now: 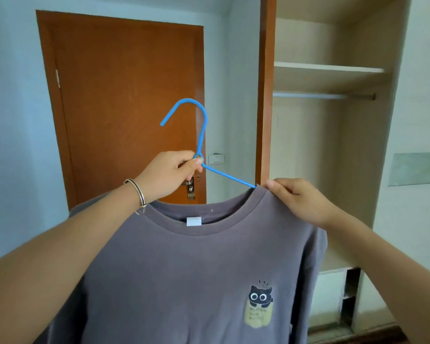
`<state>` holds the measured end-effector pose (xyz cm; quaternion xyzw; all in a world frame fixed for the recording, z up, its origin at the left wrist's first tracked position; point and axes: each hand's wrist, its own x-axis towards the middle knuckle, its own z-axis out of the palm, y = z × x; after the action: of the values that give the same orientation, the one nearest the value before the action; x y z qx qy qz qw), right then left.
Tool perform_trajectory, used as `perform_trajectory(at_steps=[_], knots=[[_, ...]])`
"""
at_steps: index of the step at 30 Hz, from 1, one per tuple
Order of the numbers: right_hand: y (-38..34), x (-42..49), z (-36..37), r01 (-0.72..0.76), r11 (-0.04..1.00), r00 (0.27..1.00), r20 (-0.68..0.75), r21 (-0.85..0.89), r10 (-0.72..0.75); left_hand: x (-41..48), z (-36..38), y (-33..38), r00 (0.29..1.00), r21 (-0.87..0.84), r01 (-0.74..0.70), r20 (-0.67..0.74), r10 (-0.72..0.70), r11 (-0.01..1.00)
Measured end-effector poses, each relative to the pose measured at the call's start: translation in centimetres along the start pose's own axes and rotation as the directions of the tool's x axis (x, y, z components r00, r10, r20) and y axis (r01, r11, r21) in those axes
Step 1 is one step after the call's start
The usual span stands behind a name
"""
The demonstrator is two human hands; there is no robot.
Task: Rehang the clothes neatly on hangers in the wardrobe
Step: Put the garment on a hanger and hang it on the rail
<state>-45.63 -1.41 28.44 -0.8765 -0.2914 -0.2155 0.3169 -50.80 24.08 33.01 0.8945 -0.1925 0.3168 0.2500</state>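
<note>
- Centre frame, my left hand (170, 173) grips the blue hanger (202, 130) by its neck, steadying it.
- My right hand (301, 198) pinches the grey T-shirt (184, 269) at the shoulder to seat it; the wardrobe rail (320, 96) is upper right.

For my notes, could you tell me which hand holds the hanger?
The left hand, wearing the bracelet, grips the hanger; the right hand pinches the shirt.
</note>
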Motion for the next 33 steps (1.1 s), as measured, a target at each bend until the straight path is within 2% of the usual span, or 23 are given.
perform_trajectory(at_steps=[5,9,15,19,22,25,28,33], knots=[[2.9,3.6,2.3,-0.015,1.0,1.0,-0.013,-0.007,0.015,4.6,4.3,-5.9,1.0,-0.11,-0.01,0.001,0.01,0.994],[5.2,7.1,3.1,-0.081,0.994,0.996,-0.036,-0.079,0.078,9.6,7.8,-10.4,0.996,-0.29,0.012,0.088,0.014,0.957],[9.2,10.8,2.0,-0.219,0.975,0.967,-0.141,-0.04,0.212,18.1,13.6,-13.5,0.979,-0.483,-0.068,0.134,0.151,0.873],[12.3,10.5,0.9,-0.355,0.918,0.925,-0.207,-0.178,0.318,22.3,18.8,-13.1,0.951,-0.556,-0.099,0.191,0.243,0.825],[14.7,9.7,-0.5,-0.467,0.837,0.883,-0.102,-0.285,0.457,24.7,23.2,-12.2,0.924,-0.603,-0.151,0.194,0.328,0.783],[17.8,8.3,-2.1,-0.548,0.708,0.796,-0.018,-0.446,0.605,26.8,27.3,-10.6,0.89,-0.659,-0.153,0.232,0.393,0.736],[21.2,7.2,-3.4,-0.6,0.645,0.765,-0.105,-0.473,0.635,28.8,31.0,-8.5,0.84,-0.669,-0.195,0.264,0.474,0.718],[26.1,6.3,-5.8,-0.696,0.609,0.713,-0.271,-0.38,0.647,32.5,35.5,-5.0,0.782,-0.693,-0.228,0.289,0.553,0.684]])
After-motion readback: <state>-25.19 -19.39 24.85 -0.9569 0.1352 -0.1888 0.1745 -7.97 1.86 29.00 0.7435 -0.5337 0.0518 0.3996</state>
